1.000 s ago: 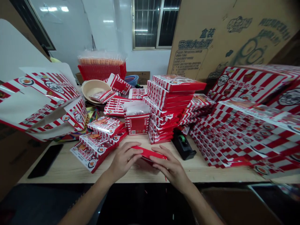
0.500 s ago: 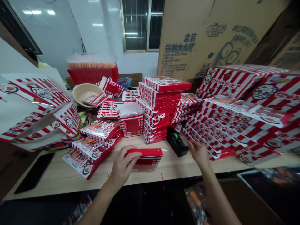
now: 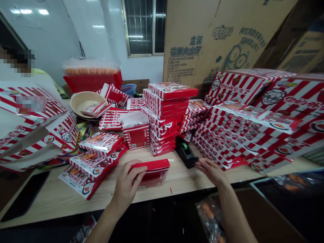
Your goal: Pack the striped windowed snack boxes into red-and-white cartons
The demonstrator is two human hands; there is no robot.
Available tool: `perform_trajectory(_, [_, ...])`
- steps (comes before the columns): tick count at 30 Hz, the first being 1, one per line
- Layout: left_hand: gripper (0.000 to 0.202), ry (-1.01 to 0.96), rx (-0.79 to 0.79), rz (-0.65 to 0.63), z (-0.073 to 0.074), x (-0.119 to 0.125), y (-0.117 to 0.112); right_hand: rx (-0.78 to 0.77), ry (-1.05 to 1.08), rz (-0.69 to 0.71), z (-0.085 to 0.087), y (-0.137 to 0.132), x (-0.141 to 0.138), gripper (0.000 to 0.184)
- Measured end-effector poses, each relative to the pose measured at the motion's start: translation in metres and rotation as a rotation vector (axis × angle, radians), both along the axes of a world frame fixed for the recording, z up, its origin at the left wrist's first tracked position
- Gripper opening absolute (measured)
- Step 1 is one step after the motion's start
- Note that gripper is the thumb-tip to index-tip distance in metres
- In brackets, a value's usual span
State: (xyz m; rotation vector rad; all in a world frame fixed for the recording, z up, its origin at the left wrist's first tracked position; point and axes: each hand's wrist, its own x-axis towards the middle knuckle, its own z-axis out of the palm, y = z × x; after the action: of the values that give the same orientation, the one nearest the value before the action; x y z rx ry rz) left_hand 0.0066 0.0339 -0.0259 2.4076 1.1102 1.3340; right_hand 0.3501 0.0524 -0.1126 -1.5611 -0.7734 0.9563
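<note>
My left hand [image 3: 128, 182] is closed on a red box [image 3: 155, 173], thumb in front and fingers behind. The box stands on its narrow side on the wooden table, its plain red side up. A thin whitish strip shows at its upper right corner. To the right lies a black tape dispenser [image 3: 186, 153] with a green core. My right hand [image 3: 210, 170] has its thumb and fingers pinched together at the dispenser's near cutting end; whatever is between the fingertips is too small to make out.
Behind the red box rises a stack of red-and-white boxes [image 3: 169, 114], beside an upright open box [image 3: 136, 133]. More boxes [image 3: 93, 162] lie at left, near a flat black slab [image 3: 25, 195]. A large wall of boxes [image 3: 243, 131] fills the right. Another person is partly visible at far left.
My right hand has come down against the dispenser's near end, fingertips now touching it. My left hand keeps its hold on the box. The whole view has shifted slightly.
</note>
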Motion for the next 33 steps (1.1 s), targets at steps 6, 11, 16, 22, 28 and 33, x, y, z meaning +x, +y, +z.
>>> perform_trajectory(6, [0.015, 0.074, 0.03, 0.01, 0.009, 0.011, -0.009, -0.026, -0.054, -0.16, -0.027, -0.009, -0.011, 0.035])
perform_trajectory(11, [0.014, 0.073, 0.025, 0.06, 0.009, 0.017, -0.011, 0.064, -0.02, -0.143, 0.013, -0.038, -0.055, 0.039])
perform_trajectory(16, [0.013, 0.098, 0.005, 0.023, 0.014, 0.024, -0.015, 0.175, 0.231, 0.177, 0.086, -0.061, -0.147, 0.037])
perform_trajectory(22, [0.028, 0.27, -0.056, -0.067, 0.03, 0.022, -0.014, 0.064, 0.241, 0.244, 0.1, -0.045, -0.188, 0.05])
perform_trajectory(28, [0.038, 0.411, -0.116, -0.113, 0.043, 0.017, -0.007, 0.079, 0.037, 0.095, 0.055, -0.045, -0.164, 0.052])
perform_trajectory(33, [0.033, 0.289, -0.092, -0.242, 0.04, 0.016, -0.027, 0.269, 0.037, 0.013, 0.068, -0.039, -0.135, 0.049])
